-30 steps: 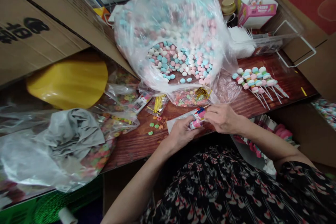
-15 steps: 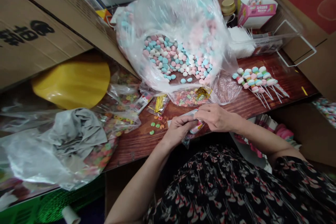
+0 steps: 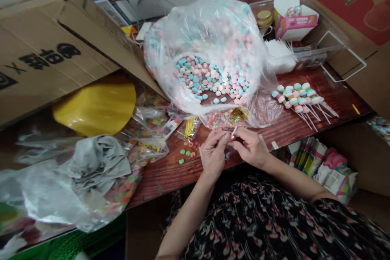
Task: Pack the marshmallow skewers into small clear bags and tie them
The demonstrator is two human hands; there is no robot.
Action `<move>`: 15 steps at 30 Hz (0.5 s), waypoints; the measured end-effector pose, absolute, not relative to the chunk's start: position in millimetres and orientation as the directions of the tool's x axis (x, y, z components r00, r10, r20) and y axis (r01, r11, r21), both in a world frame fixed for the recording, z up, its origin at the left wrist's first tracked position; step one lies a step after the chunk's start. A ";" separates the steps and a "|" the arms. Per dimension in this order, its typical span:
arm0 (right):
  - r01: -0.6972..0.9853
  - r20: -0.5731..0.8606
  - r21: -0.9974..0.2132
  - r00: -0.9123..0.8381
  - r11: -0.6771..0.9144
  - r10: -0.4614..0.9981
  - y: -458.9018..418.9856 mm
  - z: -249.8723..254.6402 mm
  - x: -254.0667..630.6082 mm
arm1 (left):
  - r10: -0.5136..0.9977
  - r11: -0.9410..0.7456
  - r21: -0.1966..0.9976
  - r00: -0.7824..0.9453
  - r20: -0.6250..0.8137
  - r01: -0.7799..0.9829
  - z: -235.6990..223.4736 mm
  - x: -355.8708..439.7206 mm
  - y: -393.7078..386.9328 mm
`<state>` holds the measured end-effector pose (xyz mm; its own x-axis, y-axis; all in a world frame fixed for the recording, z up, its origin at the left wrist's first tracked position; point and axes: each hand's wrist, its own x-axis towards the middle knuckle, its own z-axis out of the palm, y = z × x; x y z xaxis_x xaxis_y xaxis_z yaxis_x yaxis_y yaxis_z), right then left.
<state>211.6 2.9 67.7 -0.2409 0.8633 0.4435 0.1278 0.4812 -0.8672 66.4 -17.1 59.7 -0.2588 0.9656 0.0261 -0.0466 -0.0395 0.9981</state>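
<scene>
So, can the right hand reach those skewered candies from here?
Probably yes: nothing tall stands between the skewered candies and the right hand, though it seems to hold something small and white.

Left hand (image 3: 213,153), right hand (image 3: 252,149) close together, fingers (image 3: 224,139) curled, forearms (image 3: 186,212) angled inward

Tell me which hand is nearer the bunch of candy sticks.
Right. The right hand is to the left of the candy sticks and nearer the person; the left hand is farther left, beyond the right hand.
</scene>
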 end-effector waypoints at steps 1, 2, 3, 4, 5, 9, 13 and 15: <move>0.110 0.444 -0.872 -0.231 0.477 0.866 0.9 66.2 208.4 | 0.972 -0.038 0.999 -0.235 0.031 -0.026 58.7 67.6 -18.8; 0.100 0.443 -0.877 -0.209 0.470 0.872 0.1 65.5 206.2 | 0.975 -0.022 0.999 -0.222 0.015 -0.027 57.4 68.5 -21.0; 0.101 0.443 -0.879 -0.186 0.466 0.877 0.4 65.4 205.1 | 0.976 0.006 0.999 -0.216 -0.015 -0.047 55.9 69.1 -23.4; 0.110 0.448 -0.876 -0.174 0.470 0.877 1.4 65.4 205.0 | 0.977 0.040 0.996 -0.204 -0.055 -0.077 54.2 69.3 -25.7; 0.123 0.453 -0.871 -0.174 0.476 0.874 2.6 65.4 205.4 | 0.978 0.076 0.991 -0.186 -0.096 -0.109 52.4 69.0 -27.7; 0.139 0.479 -0.856 -0.147 0.497 0.866 4.1 60.2 203.8 | 0.980 0.155 0.970 -0.099 -0.176 -0.186 46.8 66.5 -32.1; 0.151 0.541 -0.827 -0.054 0.542 0.840 1.2 52.3 195.2 | 0.976 0.186 0.943 -0.061 -0.210 -0.275 45.7 65.2 -31.6; 0.198 0.566 -0.801 -0.057 0.565 0.823 1.6 50.7 193.2 | 0.972 0.215 0.929 -0.023 -0.233 -0.302 46.5 63.3 -30.4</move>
<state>193.2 1.6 50.7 -0.0566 0.8225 0.5659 0.1978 0.5648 -0.8012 63.3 -30.4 46.5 -0.0235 0.9722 -0.2328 -0.3023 0.2151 0.9286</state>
